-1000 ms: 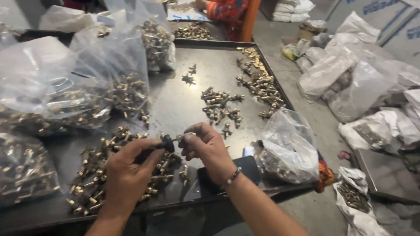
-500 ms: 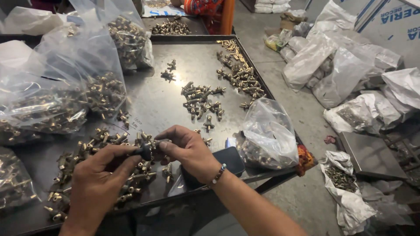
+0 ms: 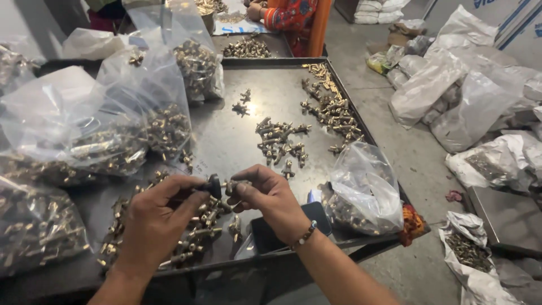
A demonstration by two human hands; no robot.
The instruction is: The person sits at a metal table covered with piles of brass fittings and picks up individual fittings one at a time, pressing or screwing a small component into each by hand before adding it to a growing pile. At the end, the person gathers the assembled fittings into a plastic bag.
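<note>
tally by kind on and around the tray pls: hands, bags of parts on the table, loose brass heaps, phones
Person's own hands: 2, left hand and right hand
Clear plastic bags of brass fittings on the table: 5, e.g. the one by the right hand
Loose heaps of brass fittings on the dark metal tray: 3, e.g. the middle one
Dark flat phone: 1
Total: 11

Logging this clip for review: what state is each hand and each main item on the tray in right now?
left hand: closed on a small black knob
right hand: pinching a brass fitting against the knob
clear bag at right: open, partly filled with fittings
large bags at left: full, slumped on the tray
loose fittings: scattered in piles
dark phone: lying flat, screen off
metal tray: level
</note>
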